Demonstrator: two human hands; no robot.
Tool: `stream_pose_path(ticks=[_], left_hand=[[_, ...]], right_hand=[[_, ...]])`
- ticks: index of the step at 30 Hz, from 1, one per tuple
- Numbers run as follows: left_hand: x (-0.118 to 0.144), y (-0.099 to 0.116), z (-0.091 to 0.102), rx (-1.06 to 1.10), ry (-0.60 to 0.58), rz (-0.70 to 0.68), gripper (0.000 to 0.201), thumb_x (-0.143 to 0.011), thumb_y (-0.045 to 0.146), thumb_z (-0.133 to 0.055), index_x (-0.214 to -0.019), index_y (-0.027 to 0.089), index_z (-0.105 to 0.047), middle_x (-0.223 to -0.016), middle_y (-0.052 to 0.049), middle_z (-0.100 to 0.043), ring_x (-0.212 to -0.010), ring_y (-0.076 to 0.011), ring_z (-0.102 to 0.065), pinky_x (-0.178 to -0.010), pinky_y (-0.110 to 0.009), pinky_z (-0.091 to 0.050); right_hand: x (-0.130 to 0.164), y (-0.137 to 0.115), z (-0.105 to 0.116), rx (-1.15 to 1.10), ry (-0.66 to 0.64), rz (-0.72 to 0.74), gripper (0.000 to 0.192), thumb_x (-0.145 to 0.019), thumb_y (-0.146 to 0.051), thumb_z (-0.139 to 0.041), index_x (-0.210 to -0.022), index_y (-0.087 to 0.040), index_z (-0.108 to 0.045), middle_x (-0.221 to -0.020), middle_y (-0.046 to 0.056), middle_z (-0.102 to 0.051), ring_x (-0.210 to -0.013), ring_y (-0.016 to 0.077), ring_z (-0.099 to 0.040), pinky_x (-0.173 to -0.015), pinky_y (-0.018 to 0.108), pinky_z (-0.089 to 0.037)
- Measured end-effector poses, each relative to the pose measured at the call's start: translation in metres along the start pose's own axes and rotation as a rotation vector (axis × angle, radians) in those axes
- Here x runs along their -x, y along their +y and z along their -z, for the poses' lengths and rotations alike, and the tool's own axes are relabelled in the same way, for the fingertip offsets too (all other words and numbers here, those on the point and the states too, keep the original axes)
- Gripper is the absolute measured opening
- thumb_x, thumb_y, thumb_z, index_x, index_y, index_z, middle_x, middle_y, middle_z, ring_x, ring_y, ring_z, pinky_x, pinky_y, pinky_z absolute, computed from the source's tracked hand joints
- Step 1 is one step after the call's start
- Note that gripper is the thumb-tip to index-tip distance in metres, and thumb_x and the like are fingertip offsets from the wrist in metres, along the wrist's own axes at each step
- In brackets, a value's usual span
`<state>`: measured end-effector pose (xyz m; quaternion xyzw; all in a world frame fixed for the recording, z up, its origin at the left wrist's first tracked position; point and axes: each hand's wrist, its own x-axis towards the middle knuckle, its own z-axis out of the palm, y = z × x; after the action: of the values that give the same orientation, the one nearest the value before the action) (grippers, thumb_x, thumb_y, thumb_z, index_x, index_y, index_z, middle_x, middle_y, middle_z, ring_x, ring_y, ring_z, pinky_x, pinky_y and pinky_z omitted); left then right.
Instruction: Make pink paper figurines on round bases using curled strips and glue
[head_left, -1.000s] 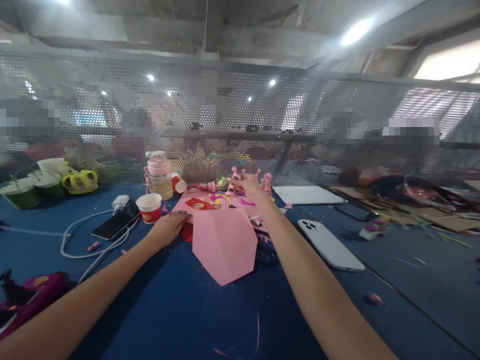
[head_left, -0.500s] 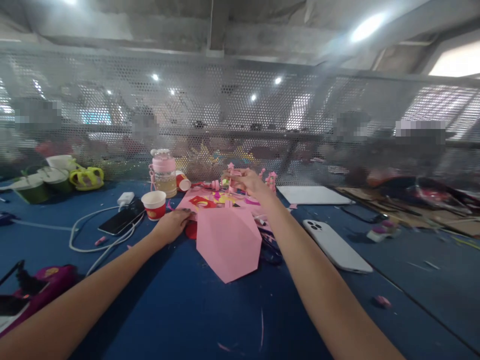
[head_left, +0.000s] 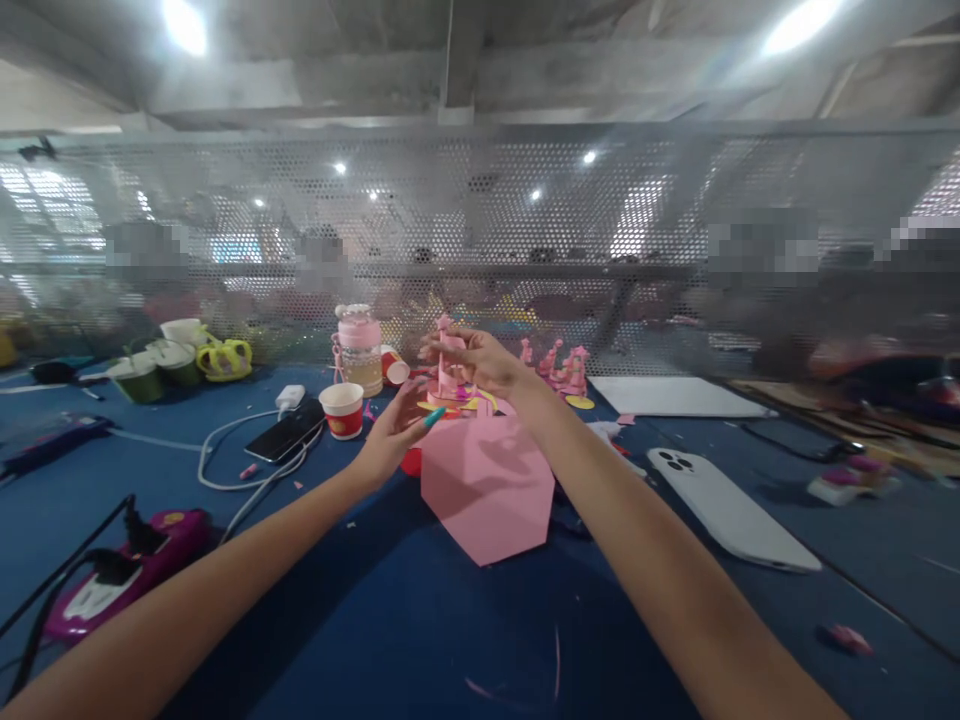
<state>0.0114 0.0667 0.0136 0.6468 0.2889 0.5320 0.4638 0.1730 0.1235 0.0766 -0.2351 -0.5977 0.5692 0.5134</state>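
The left hand point(head_left: 390, 432) has lifted off the table, fingers spread open, while the right hand point(head_left: 480, 362) pinches a pink paper figure point(head_left: 448, 358).

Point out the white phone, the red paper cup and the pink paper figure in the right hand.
White phone point(head_left: 731, 512), head view: middle of its back.
Red paper cup point(head_left: 342, 411), head view: its side wall.
Pink paper figure point(head_left: 448, 362), head view: its upright body, below the right hand point(head_left: 480, 362).

White phone point(head_left: 731, 512), paper cup point(head_left: 341, 410)
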Motion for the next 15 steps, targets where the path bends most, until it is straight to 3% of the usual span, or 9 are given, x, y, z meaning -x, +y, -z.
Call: stream_pose_path(ticks=[4,9,13,15], left_hand=[[0.000,-0.001,-0.005,0.145,-0.012,0.134,0.047,-0.058,0.027,-0.073,-0.098,0.013,-0.055,-0.100,-0.010,-0.064,-0.094,-0.0217,-0.060,-0.086,-0.035,-0.043],[0.002,-0.002,-0.007,0.191,-0.011,0.158,0.043,-0.056,0.027,-0.074,-0.093,0.012,-0.058,-0.095,-0.008,-0.066,-0.088,-0.0193,-0.062,-0.082,-0.032,-0.045],[0.004,-0.005,-0.010,0.179,-0.027,0.169,0.038,-0.058,0.024,-0.073,-0.092,0.013,-0.059,-0.094,-0.007,-0.067,-0.091,-0.0195,-0.061,-0.083,-0.032,-0.045],[0.005,-0.009,-0.010,0.191,-0.029,0.189,0.039,-0.058,0.021,-0.073,-0.093,0.013,-0.060,-0.097,-0.007,-0.066,-0.093,-0.0204,-0.061,-0.084,-0.032,-0.045]], right_hand=[[0.001,0.007,-0.011,0.016,-0.032,-0.046,0.028,-0.052,-0.022,-0.075,-0.077,-0.018,-0.064,-0.084,0.001,-0.069,-0.079,0.0126,-0.064,-0.062,0.020,-0.048],[0.003,0.013,-0.011,0.055,-0.076,-0.044,0.030,-0.050,-0.028,-0.076,-0.076,-0.018,-0.063,-0.081,0.001,-0.069,-0.081,0.0127,-0.063,-0.068,0.022,-0.048],[0.008,0.003,-0.006,0.181,-0.207,-0.116,0.039,-0.055,-0.033,-0.074,-0.089,-0.019,-0.061,-0.098,0.005,-0.065,-0.090,0.0157,-0.060,-0.071,0.025,-0.048],[0.009,-0.007,0.001,0.280,-0.163,-0.155,0.042,-0.058,-0.038,-0.072,-0.092,-0.018,-0.060,-0.103,0.008,-0.063,-0.090,0.0178,-0.059,-0.070,0.028,-0.049]])
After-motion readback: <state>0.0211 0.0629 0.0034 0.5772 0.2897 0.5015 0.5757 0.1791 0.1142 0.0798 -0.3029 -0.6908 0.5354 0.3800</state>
